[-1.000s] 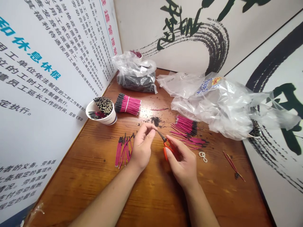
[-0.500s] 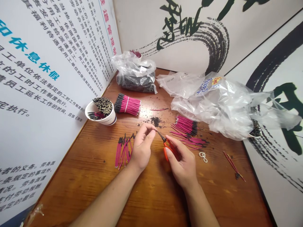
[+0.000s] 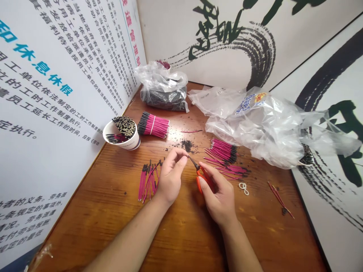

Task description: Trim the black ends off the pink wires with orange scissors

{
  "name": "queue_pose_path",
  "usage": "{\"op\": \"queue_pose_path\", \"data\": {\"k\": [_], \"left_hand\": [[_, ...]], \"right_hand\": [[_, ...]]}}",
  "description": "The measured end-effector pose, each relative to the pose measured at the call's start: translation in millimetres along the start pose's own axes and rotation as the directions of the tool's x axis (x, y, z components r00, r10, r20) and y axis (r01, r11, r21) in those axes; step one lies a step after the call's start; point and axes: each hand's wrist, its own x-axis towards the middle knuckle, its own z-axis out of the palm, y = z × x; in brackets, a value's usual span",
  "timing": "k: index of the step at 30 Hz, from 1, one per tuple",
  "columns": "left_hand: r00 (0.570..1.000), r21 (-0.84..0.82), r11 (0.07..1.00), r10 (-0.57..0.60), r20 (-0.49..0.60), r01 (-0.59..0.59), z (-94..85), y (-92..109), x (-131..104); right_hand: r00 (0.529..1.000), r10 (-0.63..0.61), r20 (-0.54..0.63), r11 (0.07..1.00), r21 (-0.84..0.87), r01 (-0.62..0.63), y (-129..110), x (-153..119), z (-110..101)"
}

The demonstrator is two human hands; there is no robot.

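Note:
My right hand (image 3: 219, 192) is closed round the orange handles of a small pair of scissors (image 3: 202, 175). Their dark, narrow blades point up and left, to the fingertips of my left hand (image 3: 171, 177). Thumb and forefinger of that hand are pinched together; whatever they hold is too small and hidden to make out. Beside my left hand lie loose pink wires with black ends (image 3: 146, 181), partly covered by it. Right of the scissors is a row of similar wires (image 3: 222, 150), with more spread just below. Black scraps (image 3: 186, 145) are heaped beyond my fingertips.
A paper cup (image 3: 133, 142) full of black-ended wires stands at left, next to a banded wire bundle (image 3: 154, 125). Plastic bags (image 3: 164, 98) sit at the back, a large clear one (image 3: 255, 124) at right. White rubber bands (image 3: 243, 188) and stray wires (image 3: 280, 200) lie right.
Both hands and the scissors keep almost the same pose. The whole view has shifted very slightly; nothing has visibly been taken up or let go.

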Motion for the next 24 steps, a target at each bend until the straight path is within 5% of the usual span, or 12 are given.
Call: {"op": "queue_pose_path", "data": {"k": [8,16,24], "left_hand": [[0.995,0.085,0.992,0.094,-0.034,-0.091,2.2,4.1,0.8],[0.978,0.19,0.961,0.206,-0.003,-0.202,1.5,1.2,-2.8],[0.998,0.02,0.998,0.063,0.003,-0.063,2.3,3.5,0.0]], "right_hand": [[0.993,0.081,-0.082,0.995,0.062,-0.076,-3.2,0.5,2.4],[0.989,0.031,-0.145,0.992,0.123,-0.013,-3.0,4.3,3.7],[0.99,0.072,-0.124,0.992,0.111,-0.058,-3.2,4.7,1.0]]}}
